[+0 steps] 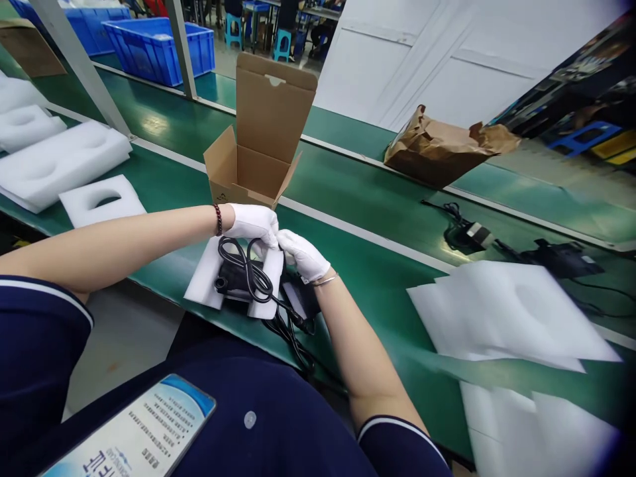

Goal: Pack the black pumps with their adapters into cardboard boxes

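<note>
My left hand [254, 224] and my right hand [302, 254], both in white gloves, meet at the top of a white foam piece [205, 278]. Their fingers are pinched together; what lies between the fingertips is too small to make out. A black device [236, 279] sits in the foam, with a coiled black cable [262, 281] over it. Beside the foam, under my right wrist, lies a black adapter [304, 296] with more cable. Just behind my hands stands an open cardboard box [258, 165], its lid raised.
White foam pieces lie at the left [64, 162] and right [517, 311] of the green bench [368, 291]. Farther back are a blue crate [161, 50], a crumpled brown paper bag [437, 149], black adapters [467, 236] and a metal post [182, 50].
</note>
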`<action>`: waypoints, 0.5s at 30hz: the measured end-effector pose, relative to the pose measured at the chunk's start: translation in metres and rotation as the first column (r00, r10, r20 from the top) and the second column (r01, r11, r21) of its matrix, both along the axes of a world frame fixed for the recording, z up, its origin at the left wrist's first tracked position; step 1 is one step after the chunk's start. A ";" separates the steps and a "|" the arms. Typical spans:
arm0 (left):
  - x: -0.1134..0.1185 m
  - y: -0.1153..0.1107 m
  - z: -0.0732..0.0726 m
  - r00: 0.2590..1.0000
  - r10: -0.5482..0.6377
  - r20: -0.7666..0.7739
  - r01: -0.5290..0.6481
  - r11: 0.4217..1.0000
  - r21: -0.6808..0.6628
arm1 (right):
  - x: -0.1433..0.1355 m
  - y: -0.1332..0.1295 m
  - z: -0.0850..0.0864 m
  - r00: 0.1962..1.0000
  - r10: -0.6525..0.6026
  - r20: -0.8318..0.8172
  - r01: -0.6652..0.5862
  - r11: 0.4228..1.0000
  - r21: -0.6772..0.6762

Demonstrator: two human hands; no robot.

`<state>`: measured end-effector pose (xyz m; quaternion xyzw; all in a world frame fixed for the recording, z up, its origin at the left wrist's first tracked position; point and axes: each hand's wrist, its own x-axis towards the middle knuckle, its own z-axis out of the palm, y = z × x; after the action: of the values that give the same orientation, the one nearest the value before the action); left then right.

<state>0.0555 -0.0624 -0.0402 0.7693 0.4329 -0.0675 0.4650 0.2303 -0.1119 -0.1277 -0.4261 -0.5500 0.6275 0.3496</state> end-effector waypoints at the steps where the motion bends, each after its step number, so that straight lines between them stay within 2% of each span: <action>1: -0.001 0.001 -0.002 1.000 0.008 -0.010 -0.008 1.000 -0.008 | -0.002 0.001 -0.009 0.998 -0.006 -0.066 0.005 1.000 -0.013; 2: -0.001 0.002 -0.004 0.999 -0.007 -0.047 0.008 1.000 0.008 | -0.003 0.002 -0.016 0.994 -0.012 -0.108 0.010 1.000 -0.016; 4: 0.002 0.001 -0.007 0.979 -0.103 -0.175 0.120 0.989 0.089 | -0.003 0.000 -0.021 0.988 -0.030 -0.150 0.028 0.999 -0.018; 6: 0.009 -0.002 -0.009 0.924 -0.194 -0.330 0.272 0.939 0.209 | -0.002 -0.005 -0.021 0.989 -0.049 -0.143 0.048 0.999 -0.013; 8: 0.016 -0.005 -0.009 0.856 -0.237 -0.459 0.397 0.870 0.292 | -0.001 -0.014 -0.019 0.989 -0.120 -0.084 0.121 0.993 0.015; 10: 0.012 -0.006 -0.003 0.827 -0.271 -0.492 0.458 0.832 0.313 | 0.001 -0.029 -0.015 0.975 -0.220 -0.019 0.221 0.974 0.050; 11: 0.003 -0.007 0.001 0.852 -0.283 -0.441 0.451 0.824 0.343 | 0.004 -0.040 -0.013 0.967 -0.253 0.021 0.251 0.965 0.068; 12: -0.012 -0.007 0.004 0.902 -0.259 -0.346 0.393 0.824 0.407 | 0.007 -0.051 -0.010 0.962 -0.260 0.080 0.254 0.964 0.076; 13: -0.032 -0.009 0.005 0.957 -0.183 -0.223 0.274 0.819 0.504 | 0.010 -0.062 -0.007 0.958 -0.235 0.165 0.226 0.972 0.067; 14: -0.055 -0.013 0.005 0.994 -0.067 -0.088 0.107 0.789 0.605 | 0.013 -0.072 -0.004 0.946 -0.188 0.262 0.183 0.982 0.045; 15: -0.079 -0.019 0.000 0.997 0.075 0.034 -0.078 0.735 0.673 | 0.015 -0.081 -0.002 0.927 -0.125 0.353 0.127 0.992 0.017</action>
<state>-0.0236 -0.0810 -0.0398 0.8671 0.4581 0.1143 0.1587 0.2457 -0.1931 -0.1293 -0.5675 -0.5734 0.5186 0.2832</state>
